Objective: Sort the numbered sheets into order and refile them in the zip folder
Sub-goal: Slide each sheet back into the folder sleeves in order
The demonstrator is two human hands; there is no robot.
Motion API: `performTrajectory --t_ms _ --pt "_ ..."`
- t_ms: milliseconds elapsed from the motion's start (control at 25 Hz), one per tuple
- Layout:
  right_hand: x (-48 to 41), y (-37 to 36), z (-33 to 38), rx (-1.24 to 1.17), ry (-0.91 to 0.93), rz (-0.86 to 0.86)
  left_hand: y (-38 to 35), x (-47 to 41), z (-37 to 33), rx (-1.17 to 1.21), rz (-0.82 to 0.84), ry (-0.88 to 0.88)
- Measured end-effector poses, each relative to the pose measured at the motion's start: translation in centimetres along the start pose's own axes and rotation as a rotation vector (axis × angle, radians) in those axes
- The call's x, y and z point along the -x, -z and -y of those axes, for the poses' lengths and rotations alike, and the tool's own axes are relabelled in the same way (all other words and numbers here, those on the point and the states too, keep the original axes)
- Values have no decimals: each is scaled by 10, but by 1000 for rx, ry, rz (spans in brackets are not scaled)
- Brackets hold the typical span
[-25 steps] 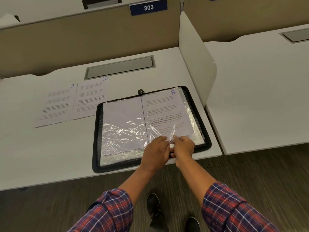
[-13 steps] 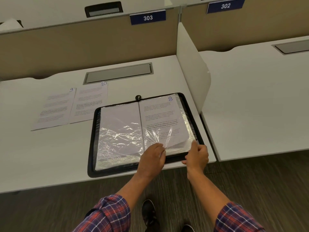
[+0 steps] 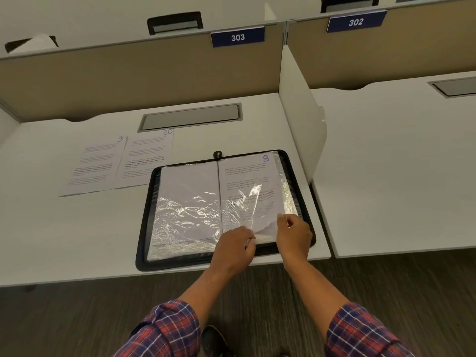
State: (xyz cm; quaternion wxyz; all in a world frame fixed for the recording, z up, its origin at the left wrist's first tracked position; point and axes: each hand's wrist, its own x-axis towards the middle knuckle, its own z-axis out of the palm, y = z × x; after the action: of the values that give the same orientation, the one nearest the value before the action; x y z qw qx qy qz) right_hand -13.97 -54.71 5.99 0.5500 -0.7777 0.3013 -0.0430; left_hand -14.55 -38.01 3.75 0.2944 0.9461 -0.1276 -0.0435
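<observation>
Zip folder (image 3: 143, 228) open flat, long axis left-right

Lighting: bright, even, diffuse, from overhead; no src in frame. White desk (image 3: 77, 240) nr blown out, low contrast. Shadows soft and faint; small dark patch under the lifted corner of the plastic sleeve (image 3: 255, 199). Strong specular glare on that crinkled sleeve, same on the left page of the zip folder (image 3: 144, 228); print beneath is washed out. Wide-angle dist.: desk edges and divider (image 3: 298, 119) bow twd frame borders. Ctr sharp; print on sheet 9 (image 3: 95, 166) soft, illegible. Plaid cuffs (image 3: 167, 328) at btm slightly smeared.
</observation>
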Motion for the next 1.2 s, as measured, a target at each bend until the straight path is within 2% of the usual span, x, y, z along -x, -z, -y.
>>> performTrajectory --t_ms 120,200,320,440,680,800,920,1040,1200 --pt "16 -12 18 -87 134 5 27 -14 -7 400 6 269" --pt "33 -23 32 -148 208 38 54 -23 -9 620 2 372" --pt "58 -47 52 -154 346 98 104 -33 -9 867 0 456" --pt "82 -75 65 -106 461 166 147 -41 1 1005 -9 480" --pt "114 -136 66 164 589 354 177 -36 58 796 -220 514" --pt "116 -155 68 282 539 450 174 -27 98 733 -283 593" --pt "114 -167 66 245 489 577 169 -21 137 657 -295 679" --pt "105 -174 60 329 510 494 163 -15 168 624 -265 737" --pt "81 -178 46 675 517 393 156 -3 191 544 -284 747"
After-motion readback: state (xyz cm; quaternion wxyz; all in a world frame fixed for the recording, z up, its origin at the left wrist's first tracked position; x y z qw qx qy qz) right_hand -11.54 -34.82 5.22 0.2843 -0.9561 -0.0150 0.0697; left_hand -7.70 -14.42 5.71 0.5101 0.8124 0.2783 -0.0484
